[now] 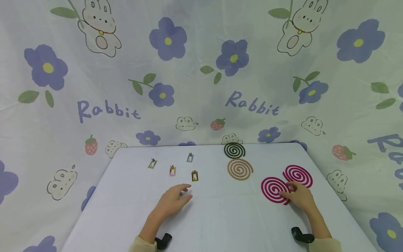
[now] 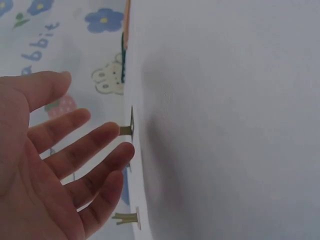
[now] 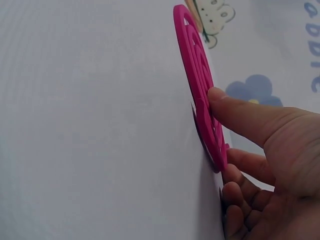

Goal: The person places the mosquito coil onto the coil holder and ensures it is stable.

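My right hand [image 1: 300,197] holds a magenta mosquito coil [image 1: 272,189] by its right side. In the right wrist view the thumb [image 3: 218,96] lies on the coil's face, the other fingers bend in by its edge, and a gap with shadow shows under part of the coil. A second magenta mosquito coil [image 1: 299,175] lies just behind this hand. Nothing is in my left hand [image 1: 171,201], which hovers over the white table with relaxed fingers. Closest to it is a gold-coloured coil stand [image 1: 195,176], a small metal plate with an upright prong.
Beyond the left hand lie a white-and-red coil stand [image 1: 172,171], a silver stand [image 1: 190,158] and a greenish stand [image 1: 152,163]. A tan coil [image 1: 240,169] and a dark green coil [image 1: 234,150] lie near the back edge of the table [image 1: 220,224]. A rabbit-print cloth [image 1: 195,80] hangs behind.
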`<action>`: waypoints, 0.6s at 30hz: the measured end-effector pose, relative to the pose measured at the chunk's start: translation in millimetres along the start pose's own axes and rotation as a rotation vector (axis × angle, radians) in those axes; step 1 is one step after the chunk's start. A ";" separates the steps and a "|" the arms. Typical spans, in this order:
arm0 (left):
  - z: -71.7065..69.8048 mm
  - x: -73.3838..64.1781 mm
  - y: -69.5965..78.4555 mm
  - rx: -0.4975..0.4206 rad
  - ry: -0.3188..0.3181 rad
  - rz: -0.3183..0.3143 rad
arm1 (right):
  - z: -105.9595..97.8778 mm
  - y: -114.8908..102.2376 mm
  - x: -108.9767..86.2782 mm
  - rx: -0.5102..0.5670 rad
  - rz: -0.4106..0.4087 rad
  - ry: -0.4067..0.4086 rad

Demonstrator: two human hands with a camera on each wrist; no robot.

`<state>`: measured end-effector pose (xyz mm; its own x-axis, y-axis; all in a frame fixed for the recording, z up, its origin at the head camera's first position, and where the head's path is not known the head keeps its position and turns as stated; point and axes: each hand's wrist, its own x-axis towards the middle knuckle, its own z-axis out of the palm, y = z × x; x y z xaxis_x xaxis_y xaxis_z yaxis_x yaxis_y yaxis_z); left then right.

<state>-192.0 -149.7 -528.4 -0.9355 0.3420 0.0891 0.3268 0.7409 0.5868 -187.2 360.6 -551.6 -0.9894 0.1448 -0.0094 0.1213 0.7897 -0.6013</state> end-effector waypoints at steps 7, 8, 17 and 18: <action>5.7 5.5 8.1 -0.019 -0.022 0.033 | 0.7 -2.3 -2.4 0.043 0.030 0.023; 6.6 6.4 9.0 -0.017 -0.024 0.039 | 1.1 -2.3 -2.4 0.049 0.038 0.028; 12.4 14.6 15.8 -0.124 -0.031 0.085 | 6.3 -6.6 -3.2 0.120 0.118 0.071; 13.2 15.7 16.3 -0.143 -0.034 0.091 | 6.7 -7.5 -3.6 0.126 0.122 0.075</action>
<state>-199.6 -124.7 -528.0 -0.8971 0.4249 0.1214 0.3852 0.6172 0.6861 -185.1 350.2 -552.4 -0.9586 0.2829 -0.0312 0.2243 0.6836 -0.6945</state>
